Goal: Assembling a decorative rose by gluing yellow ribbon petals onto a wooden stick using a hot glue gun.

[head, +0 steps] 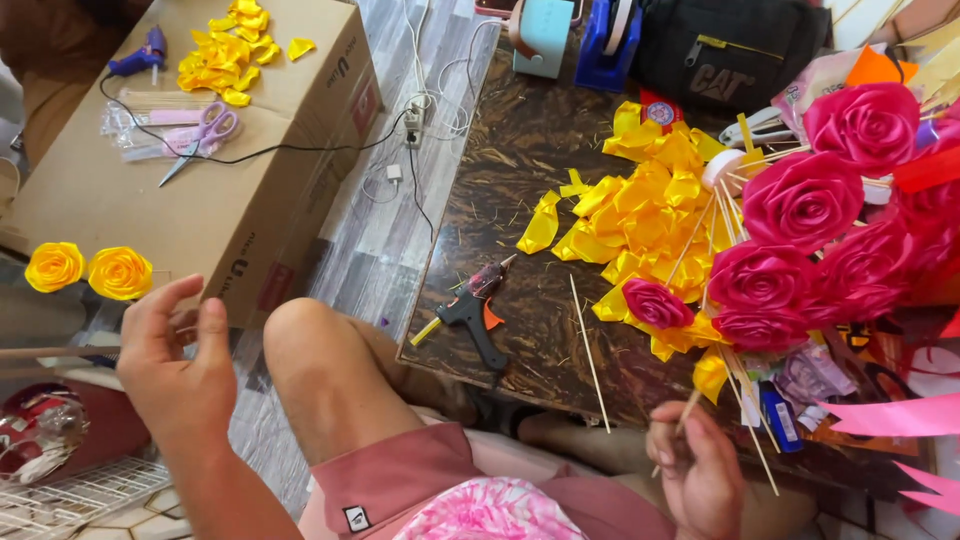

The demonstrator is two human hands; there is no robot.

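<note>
Flower-stem assembly: the right hand (697, 470) pinches a thin wooden skewer (685, 415), apparently tipped with yellow ribbon; the left hand (172, 360), open and empty, reaches toward two finished yellow ribbon roses (88, 270). Gluing likely follows.

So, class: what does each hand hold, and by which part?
The right hand pinches a thin wooden stick near its lower end. The left hand holds nothing.

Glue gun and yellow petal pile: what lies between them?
Head view: one thin wooden stick lies on the dark table between the glue gun and the yellow petal pile.
</note>
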